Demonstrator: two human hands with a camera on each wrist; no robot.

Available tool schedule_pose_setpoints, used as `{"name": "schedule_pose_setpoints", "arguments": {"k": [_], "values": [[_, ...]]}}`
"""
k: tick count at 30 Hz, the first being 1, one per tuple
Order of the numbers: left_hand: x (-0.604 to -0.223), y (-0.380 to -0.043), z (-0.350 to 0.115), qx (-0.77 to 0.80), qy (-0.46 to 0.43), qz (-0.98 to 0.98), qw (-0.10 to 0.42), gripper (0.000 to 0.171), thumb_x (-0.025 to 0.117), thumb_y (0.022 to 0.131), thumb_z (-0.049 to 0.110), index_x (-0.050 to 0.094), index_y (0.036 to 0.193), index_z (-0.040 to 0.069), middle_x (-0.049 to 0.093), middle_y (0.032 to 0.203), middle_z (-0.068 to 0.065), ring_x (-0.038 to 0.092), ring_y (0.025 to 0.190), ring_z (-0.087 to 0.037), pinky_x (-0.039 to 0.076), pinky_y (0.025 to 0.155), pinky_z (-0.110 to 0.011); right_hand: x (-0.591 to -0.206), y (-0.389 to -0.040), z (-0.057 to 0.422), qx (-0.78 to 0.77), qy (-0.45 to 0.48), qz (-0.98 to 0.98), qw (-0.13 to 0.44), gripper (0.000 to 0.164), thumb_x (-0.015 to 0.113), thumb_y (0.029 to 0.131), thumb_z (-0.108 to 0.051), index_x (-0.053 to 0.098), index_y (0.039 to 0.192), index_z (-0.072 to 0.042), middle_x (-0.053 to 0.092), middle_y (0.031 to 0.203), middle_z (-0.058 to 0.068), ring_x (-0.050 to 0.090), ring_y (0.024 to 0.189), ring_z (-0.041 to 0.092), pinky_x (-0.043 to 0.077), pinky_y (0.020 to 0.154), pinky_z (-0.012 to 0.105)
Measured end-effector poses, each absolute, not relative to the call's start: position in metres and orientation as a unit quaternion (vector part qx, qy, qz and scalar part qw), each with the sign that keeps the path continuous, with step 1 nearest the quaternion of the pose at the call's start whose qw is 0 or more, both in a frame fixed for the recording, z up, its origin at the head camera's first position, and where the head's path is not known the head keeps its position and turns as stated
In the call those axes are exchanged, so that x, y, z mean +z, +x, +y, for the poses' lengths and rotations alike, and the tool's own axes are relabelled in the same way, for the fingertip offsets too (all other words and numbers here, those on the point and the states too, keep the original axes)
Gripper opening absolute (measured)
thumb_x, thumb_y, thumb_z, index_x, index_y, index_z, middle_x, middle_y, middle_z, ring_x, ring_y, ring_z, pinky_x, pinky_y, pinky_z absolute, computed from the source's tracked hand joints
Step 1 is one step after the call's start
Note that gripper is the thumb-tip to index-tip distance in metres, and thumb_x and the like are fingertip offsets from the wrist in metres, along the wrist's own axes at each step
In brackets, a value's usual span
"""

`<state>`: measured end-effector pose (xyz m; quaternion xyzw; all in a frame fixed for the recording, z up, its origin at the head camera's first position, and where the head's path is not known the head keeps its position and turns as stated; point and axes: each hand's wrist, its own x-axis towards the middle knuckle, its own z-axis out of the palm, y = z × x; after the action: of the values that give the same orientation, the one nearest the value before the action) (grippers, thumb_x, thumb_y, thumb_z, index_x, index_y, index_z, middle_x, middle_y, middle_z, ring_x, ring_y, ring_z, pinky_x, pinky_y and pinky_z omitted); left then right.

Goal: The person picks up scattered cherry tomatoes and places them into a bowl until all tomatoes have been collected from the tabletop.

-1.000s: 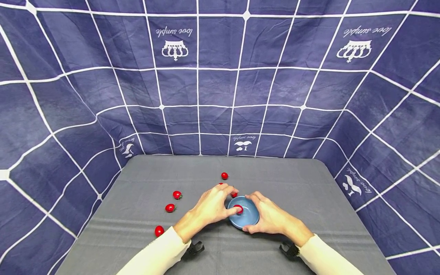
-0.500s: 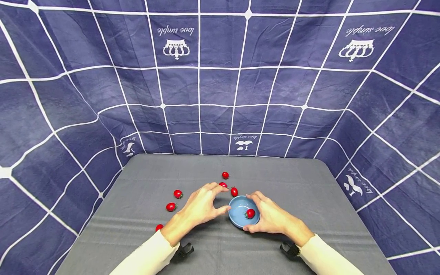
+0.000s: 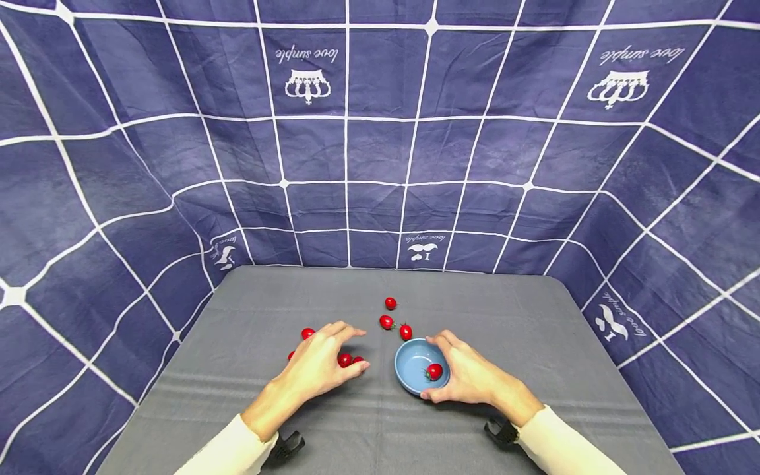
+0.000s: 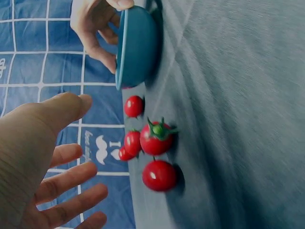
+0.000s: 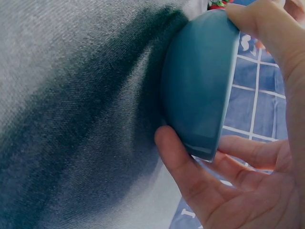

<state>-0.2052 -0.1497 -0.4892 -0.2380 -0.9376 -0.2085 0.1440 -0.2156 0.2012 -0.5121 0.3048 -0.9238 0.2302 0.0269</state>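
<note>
My right hand (image 3: 469, 373) grips the right side of a small blue bowl (image 3: 406, 379), thumb and fingers round its wall. Inside the bowl lies one red cherry tomato (image 3: 435, 372) with a green stem. My left hand (image 3: 311, 366) hovers left of the bowl, thumb and fingers spread, holding nothing. Between its thumb and fingertips, in the head view, show two cherry tomatoes (image 3: 345, 359) on the cloth. The left wrist view shows the left fingers (image 4: 71, 179) straight and apart from a stemmed tomato (image 4: 156, 140) and a plain-looking one (image 4: 159, 175).
Behind the bowl lie three more cherry tomatoes (image 3: 387, 322). Another tomato (image 3: 307, 333) sits beyond the left hand, and one (image 3: 291, 356) is partly covered by it. Grey cloth (image 3: 505, 310) covers the table; a blue gridded curtain (image 3: 380, 152) stands behind and at both sides.
The left hand has let go of a cherry tomato in the bowl and moved left, away from it. Two tomatoes formerly behind that hand now show. The right hand stays on the bowl.
</note>
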Motion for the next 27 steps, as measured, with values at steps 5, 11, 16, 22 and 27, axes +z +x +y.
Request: {"name": "schedule_pose_setpoints", "arguments": {"k": [5, 11, 16, 22, 27], "values": [[-0.494, -0.198, -0.169, -0.192, -0.215, -0.945, 0.153, 0.055, 0.102, 0.087, 0.048, 0.084, 0.135, 0.030, 0.083, 0.127, 0.009, 0.082, 0.110, -0.020, 0.069, 0.090, -0.047, -0.513, -0.215, 0.202, 0.226, 0.301, -0.926, 0.024, 0.102, 0.107, 0.076, -0.055, 0.068, 0.150, 0.003, 0.070, 0.131, 0.003, 0.078, 0.112, 0.017, 0.068, 0.104, 0.037], [-0.501, -0.188, -0.196, -0.179, -0.213, -0.943, 0.180, 0.053, 0.104, 0.085, 0.046, 0.085, 0.132, 0.028, 0.082, 0.122, 0.010, 0.082, 0.116, -0.019, 0.069, 0.093, -0.047, -0.513, -0.216, 0.202, 0.226, 0.300, -0.927, 0.019, 0.102, 0.107, 0.076, -0.055, 0.067, 0.151, 0.002, 0.069, 0.130, 0.001, 0.077, 0.111, 0.016, 0.068, 0.104, 0.038], [-0.505, -0.180, -0.215, -0.182, -0.218, -0.942, 0.179, 0.053, 0.105, 0.084, 0.043, 0.085, 0.131, 0.027, 0.082, 0.127, 0.009, 0.082, 0.118, -0.020, 0.069, 0.096, -0.048, -0.513, -0.217, 0.202, 0.224, 0.298, -0.928, 0.019, 0.101, 0.107, 0.076, -0.055, 0.068, 0.150, 0.002, 0.069, 0.129, 0.001, 0.077, 0.111, 0.016, 0.068, 0.104, 0.038], [-0.510, -0.172, -0.231, -0.183, -0.222, -0.941, 0.178, 0.054, 0.107, 0.081, 0.042, 0.085, 0.129, 0.027, 0.081, 0.124, 0.013, 0.080, 0.110, -0.013, 0.069, 0.091, -0.043, -0.513, -0.218, 0.202, 0.224, 0.296, -0.928, 0.019, 0.102, 0.107, 0.075, -0.055, 0.068, 0.150, 0.001, 0.069, 0.129, 0.000, 0.077, 0.112, 0.016, 0.068, 0.104, 0.038], [-0.513, -0.167, -0.245, -0.175, -0.228, -0.944, 0.162, 0.053, 0.107, 0.081, 0.040, 0.084, 0.128, 0.030, 0.078, 0.127, 0.020, 0.079, 0.115, -0.008, 0.069, 0.092, -0.042, -0.515, -0.217, 0.202, 0.225, 0.292, -0.929, 0.015, 0.102, 0.106, 0.076, -0.057, 0.067, 0.151, 0.000, 0.068, 0.130, 0.000, 0.077, 0.113, 0.016, 0.067, 0.105, 0.039]]}}
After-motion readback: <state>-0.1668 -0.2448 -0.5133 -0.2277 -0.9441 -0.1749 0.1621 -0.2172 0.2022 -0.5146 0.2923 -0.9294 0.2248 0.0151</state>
